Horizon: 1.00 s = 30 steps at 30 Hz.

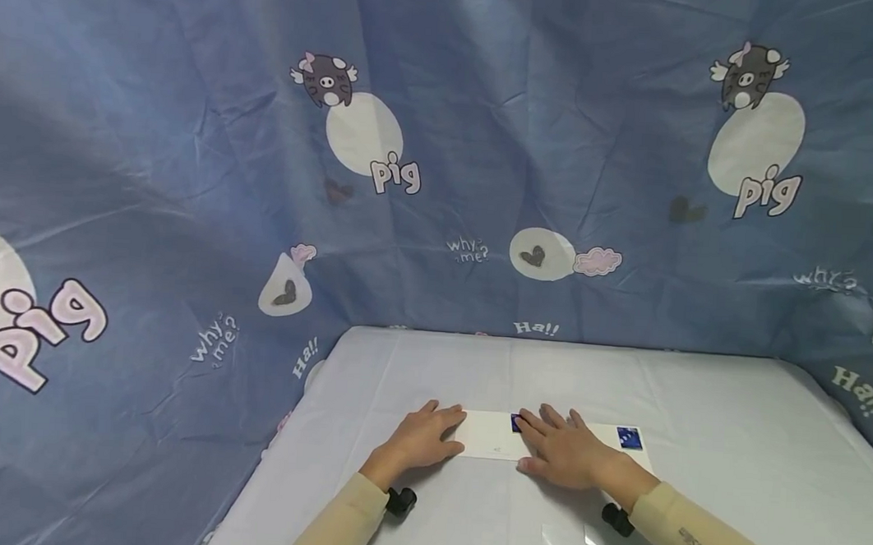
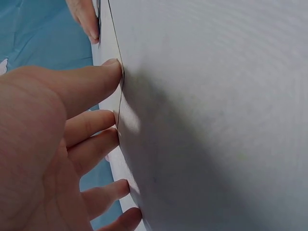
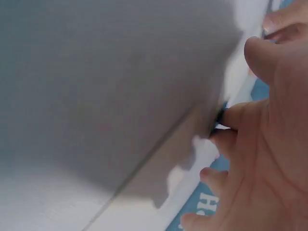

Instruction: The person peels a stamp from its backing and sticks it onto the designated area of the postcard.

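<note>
A flat white card (image 1: 489, 436) with a dark blue stamp-like square (image 1: 515, 424) at its upper right corner lies on the white table. My left hand (image 1: 423, 438) touches its left end, fingertips and thumb along the edge; in the left wrist view the thumb (image 2: 103, 77) presses on the card's near edge. My right hand (image 1: 564, 452) rests over the right end, fingers spread, partly covering the blue square. In the right wrist view my fingertips (image 3: 231, 115) meet something dark blue. Beside and partly under the right hand lies a second white card (image 1: 604, 434) with a blue square (image 1: 629, 437).
Two small pale slips, one on the left (image 1: 552, 538) and one on the right (image 1: 591, 537), lie nearer me on the white tablecloth (image 1: 432, 363). A blue curtain (image 1: 443, 141) with pig prints hangs behind and to the sides of the table. Black wrist cameras sit on both wrists.
</note>
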Tool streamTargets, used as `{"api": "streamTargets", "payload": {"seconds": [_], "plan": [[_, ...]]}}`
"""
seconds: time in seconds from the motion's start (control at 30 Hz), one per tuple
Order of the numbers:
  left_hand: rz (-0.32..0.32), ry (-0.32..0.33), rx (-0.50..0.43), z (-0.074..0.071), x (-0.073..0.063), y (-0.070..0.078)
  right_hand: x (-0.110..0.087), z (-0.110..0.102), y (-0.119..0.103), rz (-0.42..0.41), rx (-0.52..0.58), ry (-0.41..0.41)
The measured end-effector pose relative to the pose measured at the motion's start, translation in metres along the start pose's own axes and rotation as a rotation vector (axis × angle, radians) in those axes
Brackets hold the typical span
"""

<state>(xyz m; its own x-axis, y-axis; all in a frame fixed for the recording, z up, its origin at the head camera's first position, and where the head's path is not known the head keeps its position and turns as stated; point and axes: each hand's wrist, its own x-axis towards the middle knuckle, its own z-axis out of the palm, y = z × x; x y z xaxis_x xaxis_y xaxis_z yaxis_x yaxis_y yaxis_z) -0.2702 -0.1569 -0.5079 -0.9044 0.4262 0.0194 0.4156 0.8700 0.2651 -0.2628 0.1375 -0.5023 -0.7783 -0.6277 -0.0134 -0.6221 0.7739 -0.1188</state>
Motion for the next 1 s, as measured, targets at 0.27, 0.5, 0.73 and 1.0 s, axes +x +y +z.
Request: {"api": "streamTargets", "payload": {"seconds": [0.27,0.5,0.73,1.0], "plan": [[0.008,-0.015,0.012,0.004,0.003,0.000,-0.007,-0.002,0.005,0.025,0.030,-0.027],[0.014,0.002,-0.027,0.002,0.007,-0.004,-0.007,-0.025,0.011,0.060,0.061,0.066],[0.039,0.060,-0.157,-0.015,0.001,-0.002,-0.023,-0.045,0.016,0.024,0.077,0.235],[0.081,0.253,-0.063,-0.044,-0.028,0.032,-0.051,-0.047,0.012,0.015,0.072,0.446]]}}
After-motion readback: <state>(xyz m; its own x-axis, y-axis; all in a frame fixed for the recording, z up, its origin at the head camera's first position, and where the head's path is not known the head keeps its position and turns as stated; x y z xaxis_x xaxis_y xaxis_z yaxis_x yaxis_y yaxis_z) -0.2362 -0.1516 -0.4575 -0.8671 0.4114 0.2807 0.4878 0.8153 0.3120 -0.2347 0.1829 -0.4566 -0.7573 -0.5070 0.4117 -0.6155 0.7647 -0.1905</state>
